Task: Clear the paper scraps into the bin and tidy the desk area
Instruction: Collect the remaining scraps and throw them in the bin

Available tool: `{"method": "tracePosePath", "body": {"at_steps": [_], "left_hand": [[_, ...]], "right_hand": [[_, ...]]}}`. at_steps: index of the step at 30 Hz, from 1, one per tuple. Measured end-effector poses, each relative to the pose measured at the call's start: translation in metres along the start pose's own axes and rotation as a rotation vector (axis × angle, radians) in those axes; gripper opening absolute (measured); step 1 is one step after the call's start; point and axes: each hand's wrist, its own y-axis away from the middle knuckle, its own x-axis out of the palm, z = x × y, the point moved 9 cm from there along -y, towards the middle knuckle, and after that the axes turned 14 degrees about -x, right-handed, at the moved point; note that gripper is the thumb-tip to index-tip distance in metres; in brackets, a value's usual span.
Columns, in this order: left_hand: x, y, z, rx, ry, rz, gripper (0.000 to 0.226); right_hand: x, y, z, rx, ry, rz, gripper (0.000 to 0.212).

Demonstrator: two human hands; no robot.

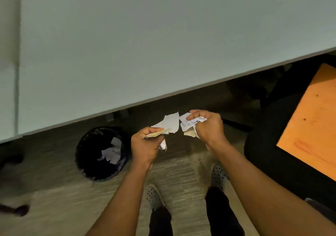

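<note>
Both hands are held over the floor just in front of the desk edge. My left hand [145, 145] is closed on a bunch of white and beige paper scraps [170, 125] that stick up from the fist. My right hand [207, 126] grips a crumpled wad of paper scraps [189, 125], a small gap apart from the left bunch. A round black bin [85, 155] with a dark liner stands on the floor to the left of my left hand, and several white paper pieces [111, 152] lie inside it.
The pale desk top [127, 45] fills the upper view, its front edge running diagonally. An orange wooden seat on a black chair [309, 123] stands at the right. My two feet in light shoes [152, 197] rest on the carpet below the hands.
</note>
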Motion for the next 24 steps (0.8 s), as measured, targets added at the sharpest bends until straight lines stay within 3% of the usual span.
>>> {"method": "tracePosePath", "body": {"at_steps": [5,13,19,22,24], "left_hand": [[-0.138,-0.015,0.06,-0.081,0.118,-0.177,0.021],[-0.299,-0.058,0.186,-0.241,0.128,-0.466,0.03],[-0.342,-0.125,0.251,-0.242,-0.104,-0.565,0.011],[-0.346,-0.166,0.277,-0.276,-0.322,-0.568,0.019],[-0.34,-0.195,0.298,-0.325,-0.417,-0.476,0.026]], "right_hand": [[0.147,0.032,0.002,-0.014,0.056,0.185,0.036],[0.329,0.079,-0.052,0.061,0.075,0.33,0.04],[0.419,0.058,-0.121,0.066,0.218,0.32,0.036],[0.472,0.043,-0.146,-0.076,0.408,0.449,0.031],[0.504,0.035,-0.16,-0.151,0.518,0.562,0.029]]}}
